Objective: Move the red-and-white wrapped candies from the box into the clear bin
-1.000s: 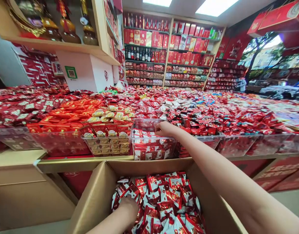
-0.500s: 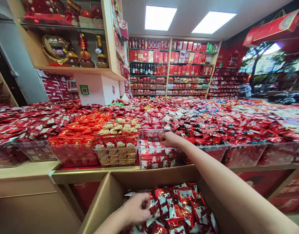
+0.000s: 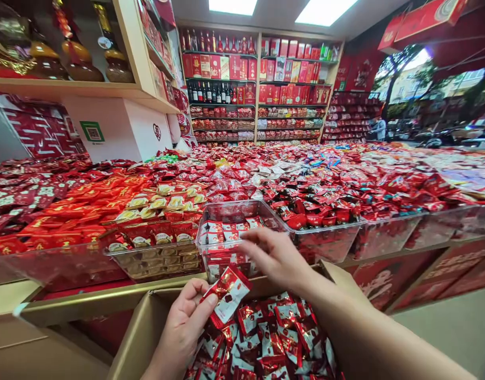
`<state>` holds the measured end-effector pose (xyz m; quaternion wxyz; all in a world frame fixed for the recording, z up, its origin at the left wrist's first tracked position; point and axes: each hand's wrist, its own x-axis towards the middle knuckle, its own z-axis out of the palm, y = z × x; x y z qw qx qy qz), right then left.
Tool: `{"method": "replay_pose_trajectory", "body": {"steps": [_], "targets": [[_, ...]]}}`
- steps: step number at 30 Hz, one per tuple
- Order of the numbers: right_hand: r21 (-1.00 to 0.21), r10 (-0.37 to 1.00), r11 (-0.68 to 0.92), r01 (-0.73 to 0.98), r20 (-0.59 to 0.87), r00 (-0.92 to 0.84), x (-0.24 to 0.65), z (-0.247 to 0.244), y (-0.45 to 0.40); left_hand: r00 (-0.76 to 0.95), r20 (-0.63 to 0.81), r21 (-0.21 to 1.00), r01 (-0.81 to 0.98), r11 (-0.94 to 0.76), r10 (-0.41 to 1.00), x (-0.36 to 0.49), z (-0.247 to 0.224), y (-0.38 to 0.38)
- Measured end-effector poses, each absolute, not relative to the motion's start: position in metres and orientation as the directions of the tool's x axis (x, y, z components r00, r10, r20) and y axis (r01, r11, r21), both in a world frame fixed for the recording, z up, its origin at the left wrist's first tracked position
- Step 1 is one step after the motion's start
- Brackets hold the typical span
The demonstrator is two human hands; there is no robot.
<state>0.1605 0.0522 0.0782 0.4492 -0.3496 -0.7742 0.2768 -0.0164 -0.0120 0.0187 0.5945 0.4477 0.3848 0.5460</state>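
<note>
A red-and-white candy packet (image 3: 228,293) sits pinched in our left hand (image 3: 182,322), above the near cardboard box (image 3: 133,335), as our partly open right hand (image 3: 277,258), with nothing visible in its grasp, hovers by the clear plastic bin (image 3: 231,212).

We judge the packet light, its glossy wrapper slippery and pliable, its filling perhaps crushable; a gentle thumb-and-finger pinch near a sealed end, as our left hand has it, should serve best. Our right hand covers part of the bin's near right side, and we cannot tell whether its fingertips touch the packets (image 3: 222,232) inside. The box's near side is cut off, its lower layers are buried, and the wrapper's print is too small to read.
</note>
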Motion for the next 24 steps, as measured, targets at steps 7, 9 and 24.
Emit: {"method": "replay_pose_trajectory", "body": {"steps": [7,9,24], "targets": [[-0.958,0.857,0.257,0.129,0.165,-0.488,0.154,0.043,0.025,0.042,0.000,0.973,-0.229,0.009,0.999,-0.006,0.020,-0.018],[-0.978,0.884,0.202,0.059,0.156,-0.441,0.153,0.040,0.029,-0.001,-0.054,0.956,-0.288,0.051,0.999,-0.003,0.023,-0.021],[-0.665,0.567,0.736,0.128,0.502,-0.653,0.155,0.051,0.017,0.073,-0.084,0.945,-0.312,0.103,0.994,-0.019,0.033,-0.018]]}}
